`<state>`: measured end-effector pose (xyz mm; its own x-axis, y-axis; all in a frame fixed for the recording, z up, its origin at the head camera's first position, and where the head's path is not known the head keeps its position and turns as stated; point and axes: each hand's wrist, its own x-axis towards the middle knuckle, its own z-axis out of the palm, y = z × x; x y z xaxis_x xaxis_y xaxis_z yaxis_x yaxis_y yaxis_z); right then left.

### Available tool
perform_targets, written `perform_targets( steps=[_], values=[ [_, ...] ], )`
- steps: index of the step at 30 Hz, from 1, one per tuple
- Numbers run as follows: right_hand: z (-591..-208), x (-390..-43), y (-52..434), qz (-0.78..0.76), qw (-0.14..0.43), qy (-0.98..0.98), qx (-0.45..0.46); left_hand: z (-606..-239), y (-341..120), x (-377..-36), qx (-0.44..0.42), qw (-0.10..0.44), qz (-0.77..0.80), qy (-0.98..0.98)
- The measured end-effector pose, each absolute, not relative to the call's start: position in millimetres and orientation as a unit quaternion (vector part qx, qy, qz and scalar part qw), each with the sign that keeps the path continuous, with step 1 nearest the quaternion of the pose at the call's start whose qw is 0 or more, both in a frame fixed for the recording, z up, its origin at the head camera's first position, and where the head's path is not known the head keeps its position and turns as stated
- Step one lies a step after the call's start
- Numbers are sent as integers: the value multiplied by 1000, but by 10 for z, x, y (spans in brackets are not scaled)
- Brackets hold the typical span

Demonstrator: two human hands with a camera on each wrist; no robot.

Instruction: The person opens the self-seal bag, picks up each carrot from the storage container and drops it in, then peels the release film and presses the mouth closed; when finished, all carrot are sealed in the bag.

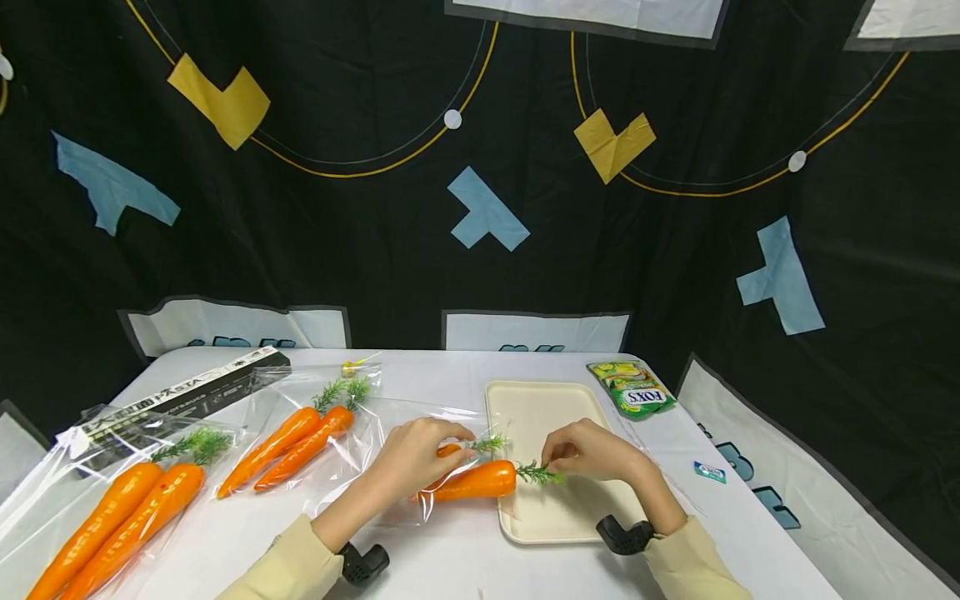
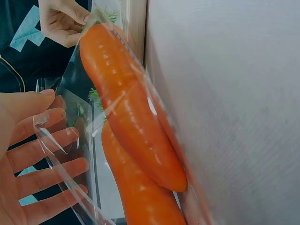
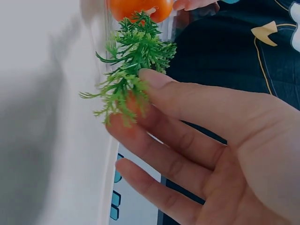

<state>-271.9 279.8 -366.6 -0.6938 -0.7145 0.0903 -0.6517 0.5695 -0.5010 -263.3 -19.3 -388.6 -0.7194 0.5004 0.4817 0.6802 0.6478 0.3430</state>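
Note:
In the head view, my left hand (image 1: 420,454) is at a clear plastic bag (image 1: 405,512) near the table's middle. Its thumb and index finger pinch the film, the other fingers spread behind it in the left wrist view. An orange carrot (image 1: 480,481) with leafy green tops points to the right, partly over a cream tray (image 1: 517,527). A second carrot (image 2: 136,187) lies against it, mostly hidden by my left hand in the head view. My right hand (image 3: 206,136) pinches the first carrot's green top (image 3: 136,56) between thumb and fingers, above the tray.
Two bagged carrots (image 1: 288,446) lie left of my hands, and another bagged pair (image 1: 120,517) at the near left. Behind them is a long black-and-white box (image 1: 202,392). A green FOX'S packet (image 1: 632,389) and a small blue packet (image 1: 709,472) lie to the right.

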Motion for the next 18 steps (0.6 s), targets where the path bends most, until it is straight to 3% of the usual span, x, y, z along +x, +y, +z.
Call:
perform_targets(
  steps=[18],
  values=[
    [-3775,-2722,2560,-278,-2,881,-382,-3869,-203,-2624,-331,171,-266,-889]
  ],
)
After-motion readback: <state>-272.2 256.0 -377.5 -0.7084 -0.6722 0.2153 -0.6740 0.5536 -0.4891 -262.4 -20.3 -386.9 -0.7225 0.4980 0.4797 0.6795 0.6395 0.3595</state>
